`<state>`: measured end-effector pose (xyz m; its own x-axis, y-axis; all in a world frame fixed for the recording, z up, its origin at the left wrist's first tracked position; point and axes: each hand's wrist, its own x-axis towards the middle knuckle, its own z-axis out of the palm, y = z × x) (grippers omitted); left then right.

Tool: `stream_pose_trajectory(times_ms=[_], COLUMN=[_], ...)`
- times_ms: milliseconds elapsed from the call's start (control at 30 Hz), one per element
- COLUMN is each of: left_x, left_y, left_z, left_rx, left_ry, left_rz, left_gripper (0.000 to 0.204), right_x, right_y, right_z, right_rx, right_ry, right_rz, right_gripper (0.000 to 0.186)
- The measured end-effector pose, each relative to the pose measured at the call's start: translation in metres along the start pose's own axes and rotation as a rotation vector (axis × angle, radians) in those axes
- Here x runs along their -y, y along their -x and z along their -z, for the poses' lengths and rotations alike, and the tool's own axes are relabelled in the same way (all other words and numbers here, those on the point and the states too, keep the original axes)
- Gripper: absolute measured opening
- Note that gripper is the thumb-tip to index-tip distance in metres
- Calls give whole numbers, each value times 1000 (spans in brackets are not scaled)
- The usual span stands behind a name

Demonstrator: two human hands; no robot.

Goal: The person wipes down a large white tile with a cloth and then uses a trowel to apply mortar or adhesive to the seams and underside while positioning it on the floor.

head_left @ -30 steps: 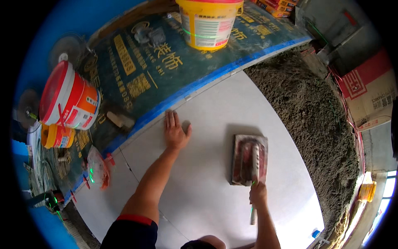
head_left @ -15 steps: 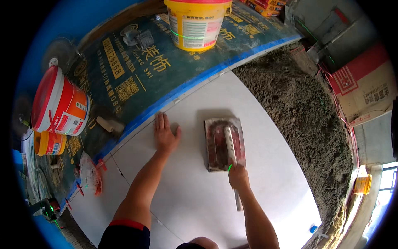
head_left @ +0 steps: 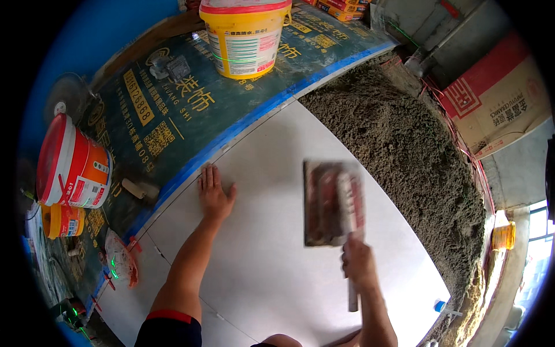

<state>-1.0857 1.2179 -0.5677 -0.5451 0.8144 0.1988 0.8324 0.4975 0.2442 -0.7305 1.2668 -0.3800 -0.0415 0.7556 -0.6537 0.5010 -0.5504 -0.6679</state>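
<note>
My left hand (head_left: 215, 196) lies flat on a large pale tile (head_left: 260, 266), fingers stretched toward the joint along its far left edge. My right hand (head_left: 359, 263) is closed round the bar handle of a flat rectangular tamper (head_left: 325, 202), whose stained reddish-brown plate is blurred by motion. That plate is over the tile's right half; whether it touches the surface I cannot tell. The handle's end sticks out below my fist. Thin joints with small pale pieces in them separate this tile from its neighbours.
Rough grey mortar (head_left: 399, 127) borders the tile on the right. Beyond the blue tape (head_left: 231, 139), a dark green sheet carries a yellow bucket (head_left: 245, 43) and a red-and-white bucket (head_left: 78, 165). A plastic bag (head_left: 120, 260) and a green-lit device (head_left: 70, 312) sit at left; a carton (head_left: 491, 95) stands right.
The tamper and my right hand have moved to the right across the tile. My left hand stays flat at the same edge; the whole view has shifted slightly.
</note>
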Motion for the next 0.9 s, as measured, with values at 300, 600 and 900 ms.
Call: stream_pose_trajectory(times_ms=[300, 600, 900], left_x=[-7, 9, 6], left_y=[-4, 4, 5], left_z=[-4, -1, -6], left_rx=[-45, 12, 9], left_ry=[1, -29, 23], left_rz=[-2, 25, 33], left_gripper=[74, 77, 79], right_x=[-5, 92, 54], right_y=[-110, -97, -146], right_z=[-40, -41, -107], right_rx=[-483, -30, 62], right_ry=[418, 39, 441], right_rz=[557, 284, 124], right_gripper=[50, 55, 73])
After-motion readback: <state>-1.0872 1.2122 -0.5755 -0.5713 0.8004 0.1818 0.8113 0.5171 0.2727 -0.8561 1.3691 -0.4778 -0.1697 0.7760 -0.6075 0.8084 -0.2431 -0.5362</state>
